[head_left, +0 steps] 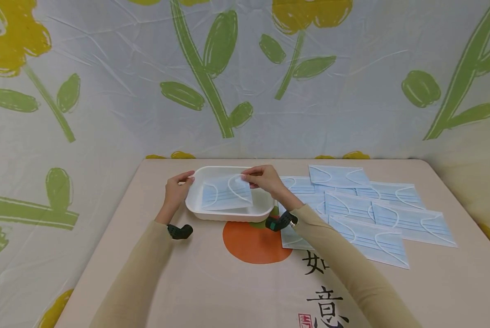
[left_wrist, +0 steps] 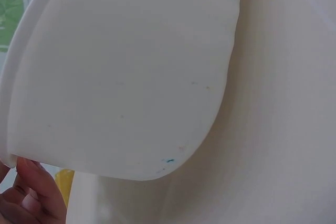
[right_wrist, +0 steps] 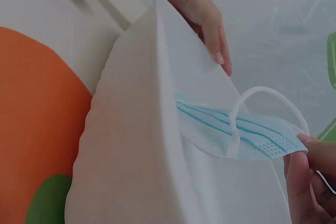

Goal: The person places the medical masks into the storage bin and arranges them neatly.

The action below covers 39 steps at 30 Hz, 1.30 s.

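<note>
The right hand [head_left: 265, 179] pinches one pale-blue pleated face mask [head_left: 224, 198] by its upper right corner, thumb against fingers; the rest of the mask extends leftward from those fingertips, within the walls of one white plastic tray [head_left: 232, 217]; whether its lower edge touches the tray floor, I cannot tell. The left hand [head_left: 175, 191] grips the tray's left end at the rim. The head view shows both ear loops of the held mask; the right wrist view shows one, arching up just beside the pinching fingers. Only the left wrist view shows small blue specks [left_wrist: 169, 161] on the tray's outside, with that hand's thumb just under the rim. Right of the tray, on the table [head_left: 203, 282], lie overlapping face masks [head_left: 368, 239], at least seven, seen whole only in the head view; two black wrist straps [head_left: 180, 231], one per arm; one printed orange disc [head_left: 253, 246] shows in front of the tray.
</note>
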Motion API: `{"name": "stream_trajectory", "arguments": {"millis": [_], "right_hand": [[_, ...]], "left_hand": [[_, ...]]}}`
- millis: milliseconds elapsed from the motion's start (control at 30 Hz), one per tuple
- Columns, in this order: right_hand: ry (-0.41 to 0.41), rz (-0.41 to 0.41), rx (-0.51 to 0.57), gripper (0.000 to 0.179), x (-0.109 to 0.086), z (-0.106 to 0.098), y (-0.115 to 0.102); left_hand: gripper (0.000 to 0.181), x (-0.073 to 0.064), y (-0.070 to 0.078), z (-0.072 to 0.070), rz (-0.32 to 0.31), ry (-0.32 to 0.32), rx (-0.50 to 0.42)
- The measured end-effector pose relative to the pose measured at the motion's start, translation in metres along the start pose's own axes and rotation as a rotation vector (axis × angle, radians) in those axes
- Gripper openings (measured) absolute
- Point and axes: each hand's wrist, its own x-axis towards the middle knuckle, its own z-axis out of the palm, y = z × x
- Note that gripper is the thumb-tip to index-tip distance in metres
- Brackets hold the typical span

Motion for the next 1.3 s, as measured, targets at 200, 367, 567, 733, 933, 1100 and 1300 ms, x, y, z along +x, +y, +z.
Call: {"name": "stream_trajectory", "arguments": {"millis": [200, 367, 567, 733, 933, 1100, 1300], "right_hand": [[0.033, -0.042, -0.124, 0.025, -0.003, -0.001, -0.002], [0.042, -0.091, -0.215, 0.021, -0.003, -0.001, 0.000], [0.053, -0.113, -0.277, 0.020, -0.002, -0.001, 0.001], [0.062, -0.106, -0.324, 0.019, 0.000, 0.000, 0.003], [0.074, -0.134, -0.388, 0.017, 0.002, 0.001, 0.005], [0.092, -0.128, -0.427, 0.016, 0.004, 0.003, 0.008], [0.089, -0.101, -0.435, 0.016, 0.008, 0.004, 0.012]], "left_hand": [[0.032, -0.001, 0.001, 0.000, 0.001, 0.000, -0.011], [0.032, -0.001, 0.001, 0.000, -0.011, -0.002, -0.011], [0.032, -0.001, 0.002, -0.001, -0.013, -0.008, -0.002], [0.032, -0.002, 0.002, -0.001, -0.019, -0.014, -0.003], [0.032, -0.001, 0.002, -0.001, -0.003, 0.004, 0.005], [0.032, -0.001, 0.001, 0.000, -0.008, 0.005, 0.010], [0.032, -0.002, 0.002, 0.000, -0.021, 0.002, 0.011]]}}
